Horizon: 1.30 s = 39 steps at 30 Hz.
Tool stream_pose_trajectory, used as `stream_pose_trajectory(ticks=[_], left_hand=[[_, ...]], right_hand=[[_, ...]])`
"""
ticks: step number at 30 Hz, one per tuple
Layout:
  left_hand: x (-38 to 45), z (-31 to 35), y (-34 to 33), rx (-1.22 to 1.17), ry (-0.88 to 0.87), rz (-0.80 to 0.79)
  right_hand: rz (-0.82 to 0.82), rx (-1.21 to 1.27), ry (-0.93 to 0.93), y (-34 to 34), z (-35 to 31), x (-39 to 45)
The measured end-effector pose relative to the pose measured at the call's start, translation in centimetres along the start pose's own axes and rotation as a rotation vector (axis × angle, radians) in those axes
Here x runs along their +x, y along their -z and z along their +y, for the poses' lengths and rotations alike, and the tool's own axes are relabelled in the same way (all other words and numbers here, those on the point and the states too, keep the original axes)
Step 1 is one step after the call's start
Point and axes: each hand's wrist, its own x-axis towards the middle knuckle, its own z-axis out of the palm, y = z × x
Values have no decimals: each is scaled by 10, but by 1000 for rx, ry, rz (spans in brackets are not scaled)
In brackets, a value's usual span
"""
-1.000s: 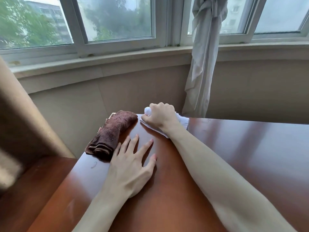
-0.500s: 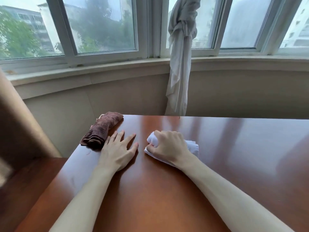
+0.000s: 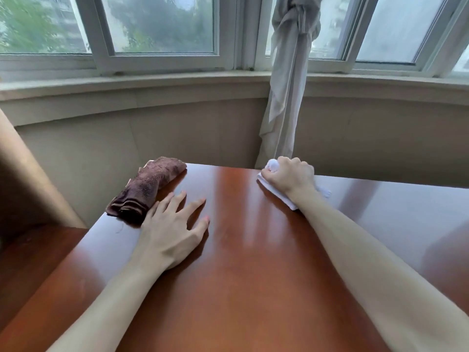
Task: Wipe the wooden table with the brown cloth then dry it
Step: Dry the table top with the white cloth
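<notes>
Brown cloth (image 3: 148,189): folded at the table's (image 3: 253,275) far left corner, long axis running from the left edge toward the far edge.
Left hand (image 3: 172,229): flat on the wood, fingers spread, holding nothing, little-finger side touching the brown cloth's near end.
Right hand (image 3: 291,177): at the far edge, fingers curled tight round a bunched white cloth (image 3: 274,185), pressing it to the surface.
Likely step: drying, brown cloth apparently set aside.
Nearer hand to brown cloth: left.

Table (image 3: 253,275): glossy reddish-brown wood with pale window reflections. Cloth (image 3: 149,186), left of centre: dark brown, lighter tan stripes at its near end; wad (image 3: 272,165) at centre right: white. Curtain (image 3: 289,85), upper centre: pale grey; window frames (image 3: 228,31): white; wall (image 3: 177,130): beige.
</notes>
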Motion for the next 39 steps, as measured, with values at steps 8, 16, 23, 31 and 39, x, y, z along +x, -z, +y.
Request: stream_pose_trajectory(ticks=[8, 16, 23, 31, 39], left_hand=[[0, 2, 2, 5, 16, -37], [2, 9, 11, 74, -2, -91], [-20, 36, 34, 46, -158, -40], [-47, 14, 21, 11, -108, -45], [-41, 9, 12, 4, -102, -15]], right_hand=[[14, -2, 13, -6, -5, 15], [-183, 89, 235, 61, -41, -149], [-36, 89, 315, 84, -40, -214], [-9, 70, 116, 31, -16, -81], [12, 24, 91, -11, -49, 6]])
